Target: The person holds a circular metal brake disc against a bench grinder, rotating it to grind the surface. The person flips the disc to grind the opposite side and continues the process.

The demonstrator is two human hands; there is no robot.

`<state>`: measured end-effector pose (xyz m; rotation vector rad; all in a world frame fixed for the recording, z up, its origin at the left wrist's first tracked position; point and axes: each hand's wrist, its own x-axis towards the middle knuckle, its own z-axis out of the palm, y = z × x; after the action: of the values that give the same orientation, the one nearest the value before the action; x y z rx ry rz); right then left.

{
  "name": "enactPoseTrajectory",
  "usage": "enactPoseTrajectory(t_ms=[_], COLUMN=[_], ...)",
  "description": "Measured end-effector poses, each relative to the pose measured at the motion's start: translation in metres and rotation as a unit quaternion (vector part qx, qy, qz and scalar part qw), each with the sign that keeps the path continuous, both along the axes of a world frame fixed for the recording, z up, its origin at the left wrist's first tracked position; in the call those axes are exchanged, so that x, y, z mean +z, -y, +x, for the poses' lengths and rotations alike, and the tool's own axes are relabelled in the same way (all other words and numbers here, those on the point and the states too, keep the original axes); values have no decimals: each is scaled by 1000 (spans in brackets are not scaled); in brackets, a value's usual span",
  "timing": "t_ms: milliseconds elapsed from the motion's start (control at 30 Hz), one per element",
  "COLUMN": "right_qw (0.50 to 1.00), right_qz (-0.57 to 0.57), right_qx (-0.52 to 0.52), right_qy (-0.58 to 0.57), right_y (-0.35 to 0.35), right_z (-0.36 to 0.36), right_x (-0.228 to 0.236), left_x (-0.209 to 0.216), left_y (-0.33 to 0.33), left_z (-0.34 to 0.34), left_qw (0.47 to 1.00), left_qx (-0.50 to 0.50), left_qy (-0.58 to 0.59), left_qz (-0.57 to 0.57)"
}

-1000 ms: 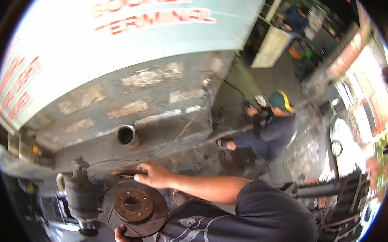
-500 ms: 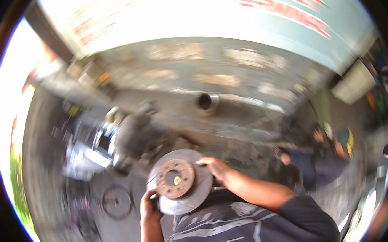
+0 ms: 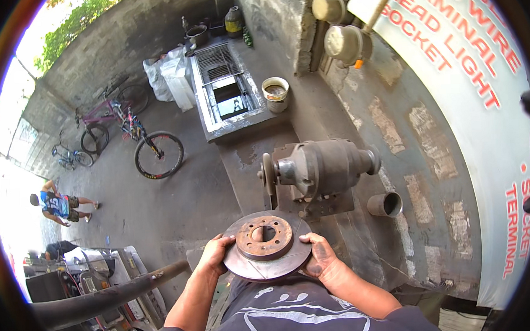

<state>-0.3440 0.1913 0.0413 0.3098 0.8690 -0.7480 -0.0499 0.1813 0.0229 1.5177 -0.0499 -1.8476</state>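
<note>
You have the brake disc in front of your dark shirt, rusty raised hub facing you. Left hand: fingers clamped on the disc's left edge. Right hand: fingers clamped on the right edge, thumb on top. Just beyond the disc, grey motor, 1 round wheel at its left end. Open-ended cylinder right of the motor. Further out: bucket beside a metal grate, bicycle on the floor, 1 person far left.
</note>
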Motion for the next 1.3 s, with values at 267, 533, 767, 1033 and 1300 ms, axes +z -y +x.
enactPoseTrajectory(t_ms=[267,533,767,1033,1300], right_qw=[997,998,994,995,991], right_qz=[46,54,90,88,91], right_qx=[-1,-8,-27,-32,-87], right_qy=[-60,-42,-56,-39,-42], right_y=[69,108,92,96,83], right_z=[21,26,20,31,19], right_x=[25,-5,26,13,28], left_x=[9,-21,6,-3,-2], left_y=[70,107,114,118,138], left_z=[6,22,10,28,5], left_qw=[999,990,997,994,992], left_qx=[19,-2,-26,-37,-89], left_qy=[26,-97,-32,-37,-38], left_qz=[40,103,61,95,85])
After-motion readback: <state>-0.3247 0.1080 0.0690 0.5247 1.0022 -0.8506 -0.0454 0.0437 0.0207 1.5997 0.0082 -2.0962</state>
